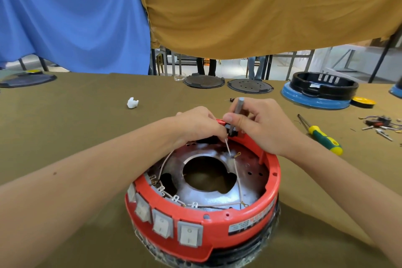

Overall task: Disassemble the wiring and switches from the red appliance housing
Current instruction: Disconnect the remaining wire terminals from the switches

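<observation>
At the far left edge of the desk lies a dark round lid, and further in, on the bare olive cloth, sits a small white crumpled scrap. Near the front edge, in the middle, stands the red housing, open side up, with a row of grey rocker switches along its near left wall and a metal plate with a round hole inside it.

Your left hand reaches over the housing's far rim with its fingers curled together, pinching a thin pale wire that runs down across the plate toward the near wall. Just beside it, touching it at the fingertips, your right hand is clamped round a slim grey tool, held nearly upright with its tip set into a black part at the far rim of the housing.

Along the far edge, behind your hands, lie two dark round plates side by side. To the right of your right wrist a screwdriver with a green and yellow handle lies flat on the cloth. Toward the far right corner a black ring sits on a blue base, with a yellow disc just beside it, and near the right edge there is a loose heap of removed wires and terminals.
</observation>
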